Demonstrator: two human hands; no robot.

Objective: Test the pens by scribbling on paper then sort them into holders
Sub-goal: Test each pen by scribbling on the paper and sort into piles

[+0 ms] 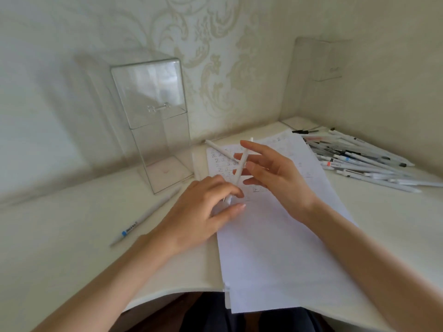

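Dark cloth across my lap (242, 318) sits closest, below the rim of the white table (72, 248). Finding one: my left hand (203, 212) is curled, knuckles up. Its fingers (215, 183) and thumb are closed round the lower end of a white pen (241, 162), just above the paper sheet (275, 248). Finding two: my right hand (280, 180) is raised, fingers spread wide and nearly straight. The pen's barrel runs slantwise between them, its upper end clear of the index fingertip; whether they pinch it or merely touch it, I cannot tell. Pen condition: slim, all white, no coloured band visible, tip hidden inside the left grip. Rows of small written marks (221, 164) lie on the sheet under and just beyond my fingers. A second white pen (219, 149) lies across them, apart from the one held. Assessment: the testing step appears to be in hand, with this pen either due for its scribble or ready for sorting. The next move, in my judgement, needs one hand to take a writing grip and bring the tip to a bare patch of paper. Otherwise it must carry the pen to the clear acrylic holder (158, 130) standing beyond and left of my left knuckles. A blue-banded pen (143, 218) lies left of that hand. The heap of pens (364, 159) lies well right of my right fingers, with a second clear holder (321, 75) behind it.
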